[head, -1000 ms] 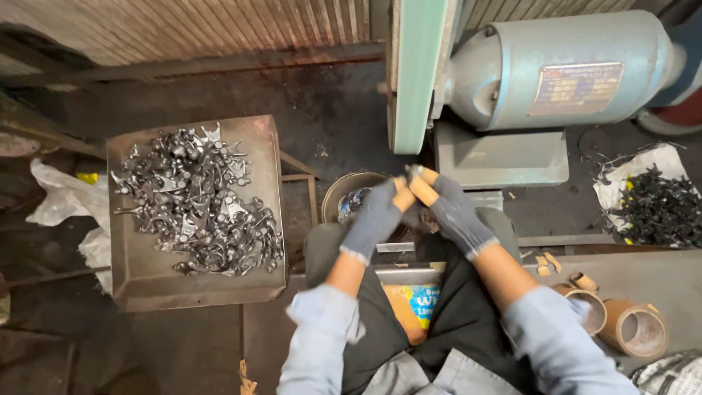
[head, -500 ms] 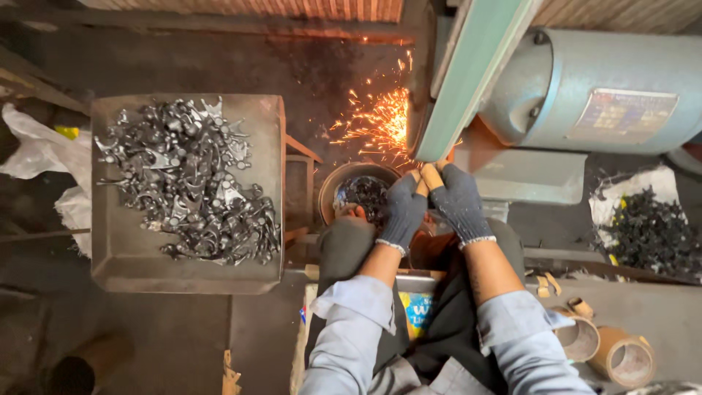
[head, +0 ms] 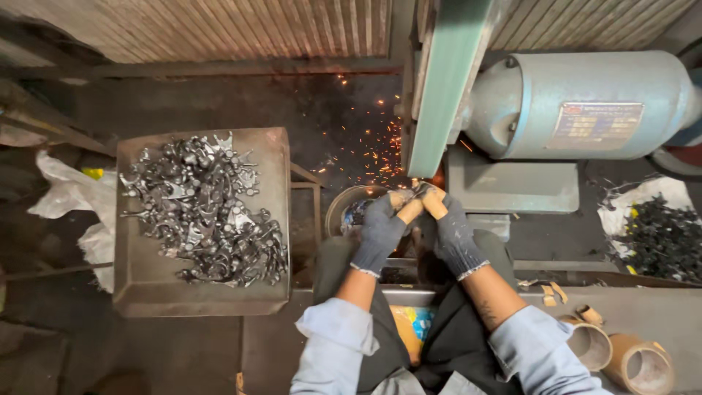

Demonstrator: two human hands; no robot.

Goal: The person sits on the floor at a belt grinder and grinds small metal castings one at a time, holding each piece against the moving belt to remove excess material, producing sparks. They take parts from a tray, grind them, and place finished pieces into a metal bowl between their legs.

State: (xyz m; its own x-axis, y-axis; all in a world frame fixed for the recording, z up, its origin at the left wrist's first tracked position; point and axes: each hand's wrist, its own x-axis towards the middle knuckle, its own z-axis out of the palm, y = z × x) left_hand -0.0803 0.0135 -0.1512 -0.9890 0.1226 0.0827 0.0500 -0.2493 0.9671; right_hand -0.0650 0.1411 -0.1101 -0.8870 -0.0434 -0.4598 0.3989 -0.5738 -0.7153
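Both gloved hands' fingers (head: 409,210) pinch a small metal part (head: 422,190), pointing toward the belt (head: 442,95).

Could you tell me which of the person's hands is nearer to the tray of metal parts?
Left. The left hand is at the belt, on the side of the tray of metal parts, with a gap between. The right hand is beyond it, farther away.

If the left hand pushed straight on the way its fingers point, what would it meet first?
Likely the green sanding belt: the left hand points up and right, pressing a small metal part toward the belt's lower end where sparks fly. Depth is unclear.
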